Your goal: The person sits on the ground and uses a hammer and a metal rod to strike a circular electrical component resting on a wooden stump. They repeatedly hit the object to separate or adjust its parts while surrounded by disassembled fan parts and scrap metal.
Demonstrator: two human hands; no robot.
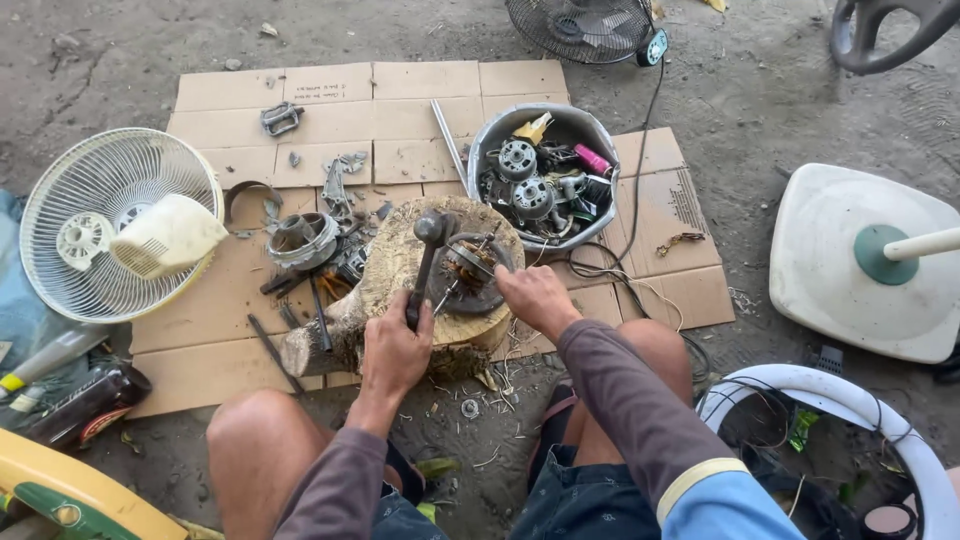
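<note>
My left hand [393, 350] grips the handle of a hammer [428, 250], its head raised over a wooden stump [400, 270] that lies on flattened cardboard [400, 110]. On the stump sits a round fan motor part [470, 272] with copper windings. My right hand [535, 297] holds that motor part at its right edge, fingers pressing it down. Both knees frame the stump from below.
A metal bowl [590, 130] full of motor parts stands behind the stump. A white fan guard with blades [115, 225] lies at the left, metal rings and tools [305, 245] beside the stump. A white fan base [860, 270] sits right, a white tub [850, 400] lower right, a bottle [85, 405] lower left.
</note>
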